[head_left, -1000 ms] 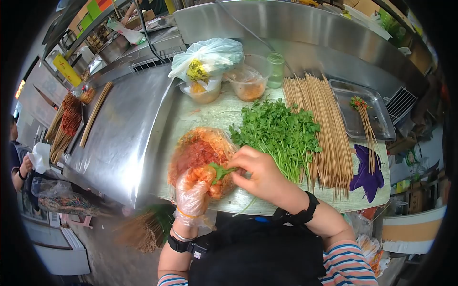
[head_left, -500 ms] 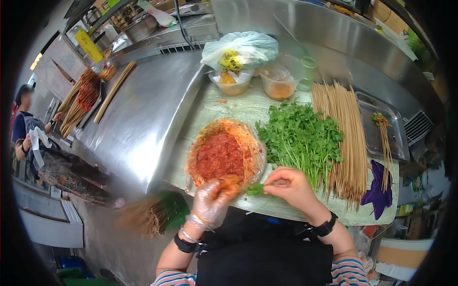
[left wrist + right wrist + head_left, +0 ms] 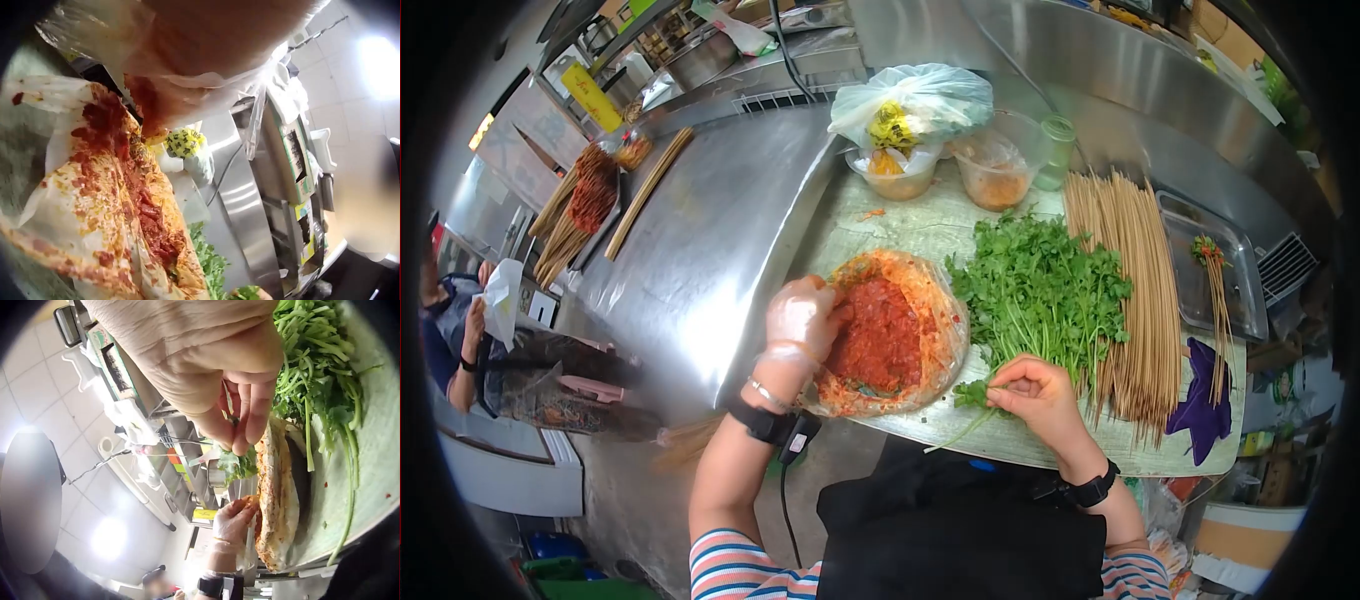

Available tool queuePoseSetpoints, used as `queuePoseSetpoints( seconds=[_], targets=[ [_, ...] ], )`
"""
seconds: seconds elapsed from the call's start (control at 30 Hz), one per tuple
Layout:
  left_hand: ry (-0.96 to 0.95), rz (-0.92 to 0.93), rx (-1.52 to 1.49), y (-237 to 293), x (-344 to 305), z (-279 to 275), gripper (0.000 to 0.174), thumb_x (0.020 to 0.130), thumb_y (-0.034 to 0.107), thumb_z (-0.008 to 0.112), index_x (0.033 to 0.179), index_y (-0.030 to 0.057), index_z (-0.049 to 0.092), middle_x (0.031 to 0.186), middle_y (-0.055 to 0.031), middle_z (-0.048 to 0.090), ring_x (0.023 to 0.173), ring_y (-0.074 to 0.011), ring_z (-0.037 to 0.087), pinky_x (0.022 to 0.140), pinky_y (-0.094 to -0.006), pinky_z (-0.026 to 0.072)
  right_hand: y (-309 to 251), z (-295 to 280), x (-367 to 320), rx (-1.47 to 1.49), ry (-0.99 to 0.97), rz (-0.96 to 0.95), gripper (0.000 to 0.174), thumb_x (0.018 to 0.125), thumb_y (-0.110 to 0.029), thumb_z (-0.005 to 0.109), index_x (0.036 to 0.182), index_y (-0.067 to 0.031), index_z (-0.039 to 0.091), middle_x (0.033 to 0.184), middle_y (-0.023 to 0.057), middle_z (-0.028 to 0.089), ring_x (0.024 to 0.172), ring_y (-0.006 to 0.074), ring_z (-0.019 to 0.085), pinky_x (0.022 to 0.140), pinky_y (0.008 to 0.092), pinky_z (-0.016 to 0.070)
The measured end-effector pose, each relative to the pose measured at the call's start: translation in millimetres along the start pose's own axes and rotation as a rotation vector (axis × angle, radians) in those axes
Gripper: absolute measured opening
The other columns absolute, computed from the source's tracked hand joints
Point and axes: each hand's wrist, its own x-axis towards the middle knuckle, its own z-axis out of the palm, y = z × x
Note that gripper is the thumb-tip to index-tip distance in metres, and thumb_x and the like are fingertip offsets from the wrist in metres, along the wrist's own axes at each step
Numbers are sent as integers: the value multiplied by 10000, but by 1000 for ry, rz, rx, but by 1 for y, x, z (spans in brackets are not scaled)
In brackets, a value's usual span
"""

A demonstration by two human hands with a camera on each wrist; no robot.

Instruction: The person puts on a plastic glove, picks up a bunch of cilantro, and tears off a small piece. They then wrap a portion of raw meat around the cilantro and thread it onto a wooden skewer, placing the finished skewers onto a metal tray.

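My left hand [image 3: 797,318], in a clear plastic glove, reaches over the left side of a plastic-lined heap of chopped red seasoned meat [image 3: 875,330]. Its bent fingertips dip into the meat's left edge, and I cannot tell whether they grip any. Red sauce smears the plastic lining [image 3: 87,206] in the left wrist view. My bare right hand [image 3: 1040,395] pinches a small cilantro sprig [image 3: 972,394] between thumb and fingers, just right of the meat. Its leaves [image 3: 237,464] hang below the fingertips in the right wrist view. Behind that hand lies a large cilantro pile [image 3: 1040,290].
Many bamboo skewers [image 3: 1125,300] lie right of the cilantro, beside a metal tray [image 3: 1235,290] and a purple cloth [image 3: 1200,405]. Two plastic tubs [image 3: 995,185] and a green bottle [image 3: 1055,155] stand behind. Loaded skewers [image 3: 590,190] are at the far left, near another person [image 3: 460,330].
My left hand has moved from the near side of the meat to its left edge, away from the cilantro sprig. The right hand keeps pinching the sprig and has shifted right.
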Motion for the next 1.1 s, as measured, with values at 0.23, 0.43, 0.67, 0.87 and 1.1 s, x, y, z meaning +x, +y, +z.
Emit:
queuePoseSetpoints(
  seconds=[0.23, 0.43, 0.67, 0.87, 1.1],
  targets=[
    [-386, -81, 241, 21, 22, -3, 145, 751, 171, 638, 767, 31, 673, 804, -144, 647, 781, -329, 631, 711, -403, 511, -2, -5, -4, 19, 16, -17, 87, 799, 86, 654, 871, 44, 626, 932, 67, 576, 807, 144, 638, 735, 241, 530],
    [-278, -481, -1034, -8, -1, -24, 189, 884, 168, 604, 920, -13, 646, 740, 2, 599, 668, -98, 550, 624, -222, 454, -3, -9, -6, 41, 16, -24, 94, 800, 82, 658, 878, 44, 623, 920, 64, 579, 806, 139, 638, 729, 241, 530],
    [-148, -546, -1703, 12, -17, -18, 249, 926, 245, 595, 984, 4, 618, 874, -80, 641, 674, -130, 589, 652, -235, 507, -3, -2, -1, -33, 13, 1, 101, 797, 29, 693, 875, 20, 630, 887, 48, 620, 785, 102, 636, 699, 208, 512],
    [-32, -556, -1474, 43, -20, -12, 155, 832, 21, 668, 979, -24, 648, 924, -63, 678, 838, -137, 638, 787, -273, 523, -9, -3, -1, -45, 22, 33, 124, 803, 14, 697, 904, 14, 626, 887, 32, 627, 774, 83, 628, 683, 200, 508],
    [-56, -534, -1850, 66, -41, 7, 308, 948, 200, 549, 1158, -23, 579, 1068, -87, 635, 905, -149, 625, 783, -251, 513, -35, 24, 24, -83, -149, -142, 89, 809, 7, 686, 880, 5, 633, 897, 31, 630, 775, 78, 610, 678, 208, 507]
  ],
)
